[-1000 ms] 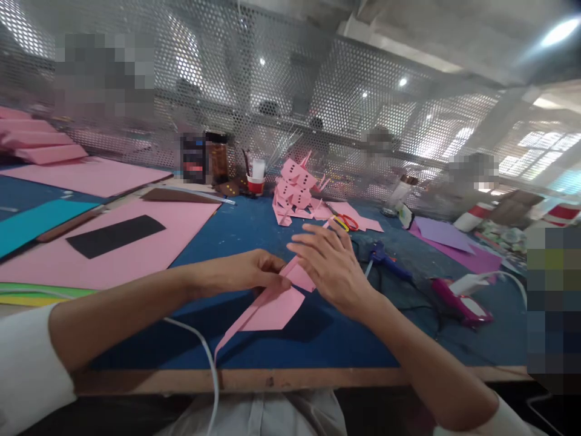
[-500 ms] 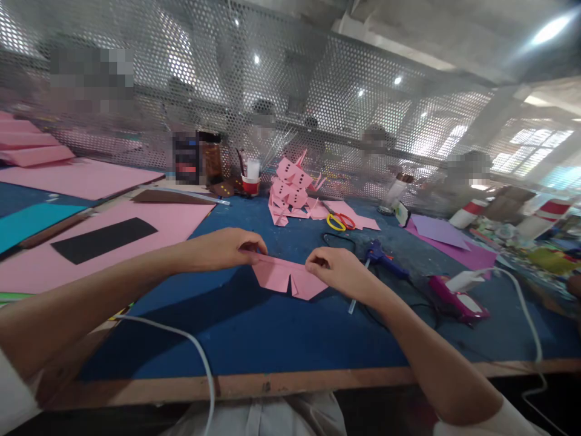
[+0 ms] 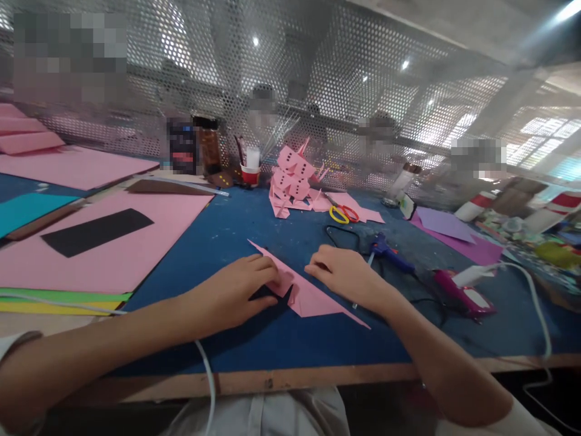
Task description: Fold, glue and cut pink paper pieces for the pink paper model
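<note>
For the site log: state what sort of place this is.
Probably a paper-craft workshop: pink paper sheets, a blue glue gun, scissors and a pile of folded pink pieces lie on a blue worktable, before a perforated metal screen.

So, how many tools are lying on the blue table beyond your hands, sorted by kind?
Glue guns: 2, a blue plastic glue gun and a magenta plastic glue gun.
Scissors: 1, a pair of scissors with yellow and red handles.
Total: 3.
</note>
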